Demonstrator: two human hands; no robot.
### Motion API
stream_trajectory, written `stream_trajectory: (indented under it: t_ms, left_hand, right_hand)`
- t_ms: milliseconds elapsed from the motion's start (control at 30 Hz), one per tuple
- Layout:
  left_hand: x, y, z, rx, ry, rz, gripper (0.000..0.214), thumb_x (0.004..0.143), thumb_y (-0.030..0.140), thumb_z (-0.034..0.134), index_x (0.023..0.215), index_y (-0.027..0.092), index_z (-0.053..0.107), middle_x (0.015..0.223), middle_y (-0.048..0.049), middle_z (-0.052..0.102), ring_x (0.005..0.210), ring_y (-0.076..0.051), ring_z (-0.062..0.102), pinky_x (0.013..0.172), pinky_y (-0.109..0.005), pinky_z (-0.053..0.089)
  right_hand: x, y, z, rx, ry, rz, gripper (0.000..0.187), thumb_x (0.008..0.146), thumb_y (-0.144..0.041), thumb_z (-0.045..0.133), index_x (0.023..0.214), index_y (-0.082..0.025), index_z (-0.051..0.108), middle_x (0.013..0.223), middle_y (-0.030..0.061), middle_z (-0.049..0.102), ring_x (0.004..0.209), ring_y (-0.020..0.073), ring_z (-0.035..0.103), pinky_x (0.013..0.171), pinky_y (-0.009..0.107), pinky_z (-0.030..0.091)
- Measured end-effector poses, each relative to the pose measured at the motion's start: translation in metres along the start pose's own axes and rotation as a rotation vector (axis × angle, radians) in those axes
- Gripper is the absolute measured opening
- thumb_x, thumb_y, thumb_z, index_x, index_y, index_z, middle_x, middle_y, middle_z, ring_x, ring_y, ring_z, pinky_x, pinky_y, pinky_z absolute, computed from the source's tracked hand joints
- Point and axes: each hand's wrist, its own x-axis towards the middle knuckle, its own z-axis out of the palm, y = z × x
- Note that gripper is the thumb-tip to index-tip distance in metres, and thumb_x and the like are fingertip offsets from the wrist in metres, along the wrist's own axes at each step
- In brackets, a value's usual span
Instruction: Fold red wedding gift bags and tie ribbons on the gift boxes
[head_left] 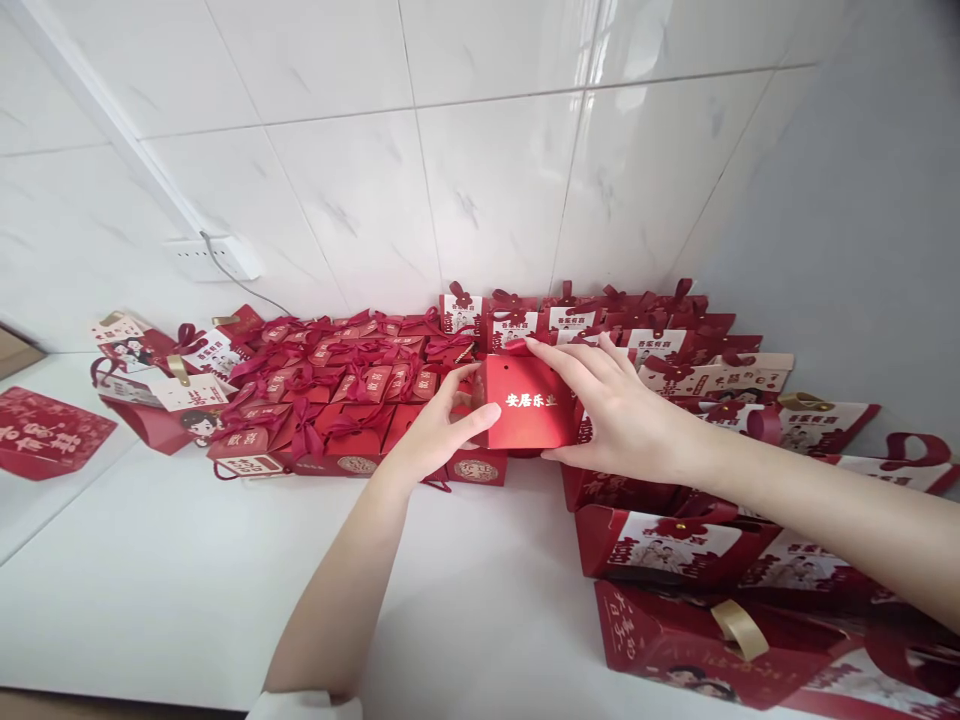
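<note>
A small red gift box (529, 405) with pale Chinese lettering is held up between my hands, above the front row of boxes. My left hand (442, 415) grips its left edge, with the thumb on the lettered face. From the right, my right hand (607, 405) holds it with fingers over the top edge and thumb near the lower corner. Left of it stand many red boxes (360, 385) tied with dark red ribbons, packed close together. To the right are rows of larger red gift boxes (679, 550) with white printed labels and ribbon loops.
Everything stands on a white table (187, 590) against a tiled wall (337, 200). A power socket (210, 258) with a grey cable is on the wall. Several gift boxes (169, 390) stand at the left, and a red box (52, 432) lies at the far left.
</note>
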Motion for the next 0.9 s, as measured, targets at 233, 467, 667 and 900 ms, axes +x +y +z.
stream_trajectory:
  t_ms: [233, 467, 667, 900]
  left_hand:
    - [-0.005, 0.003, -0.020, 0.060, -0.127, 0.076, 0.088, 0.083, 0.070, 0.063, 0.156, 0.034, 0.030, 0.135, -0.0145, 0.058, 0.114, -0.031, 0.065, 0.090, -0.042, 0.057]
    - [-0.013, 0.010, -0.025, 0.046, 0.028, 0.096, 0.078, 0.089, 0.066, 0.058, 0.155, 0.030, 0.039, 0.134, -0.0129, 0.063, 0.121, -0.033, 0.063, 0.092, -0.041, 0.056]
    - [-0.017, 0.018, -0.022, 0.097, 0.032, 0.170, 0.051, 0.095, 0.059, 0.053, 0.128, 0.024, 0.070, 0.130, -0.0092, 0.071, 0.124, -0.033, 0.062, 0.104, -0.046, 0.052]
    - [-0.006, -0.008, -0.032, -0.105, 0.000, 0.180, 0.058, 0.088, 0.063, 0.063, 0.131, 0.024, 0.067, 0.132, -0.0104, 0.070, 0.131, -0.034, 0.060, 0.109, -0.047, 0.049]
  right_hand:
    - [-0.001, 0.000, -0.005, 0.034, -0.128, 0.045, 0.115, 0.075, -0.044, 0.081, 0.163, -0.027, 0.009, 0.145, 0.0174, 0.047, 0.131, 0.0400, 0.051, 0.107, 0.060, 0.049]
    - [0.002, 0.007, 0.001, 0.016, -0.186, 0.087, 0.125, 0.076, -0.037, 0.083, 0.162, -0.032, -0.009, 0.141, 0.0163, 0.045, 0.120, 0.0360, 0.061, 0.083, 0.045, 0.064]
    - [0.000, 0.014, 0.001, -0.209, -0.075, -0.118, 0.118, 0.086, -0.031, 0.074, 0.160, -0.036, -0.018, 0.137, 0.0188, 0.050, 0.105, 0.0384, 0.068, 0.065, 0.047, 0.066]
    - [0.001, 0.016, -0.003, -0.212, 0.040, -0.315, 0.104, 0.095, -0.028, 0.061, 0.160, -0.035, -0.019, 0.152, 0.0232, 0.040, 0.131, 0.0415, 0.056, 0.081, 0.053, 0.066]
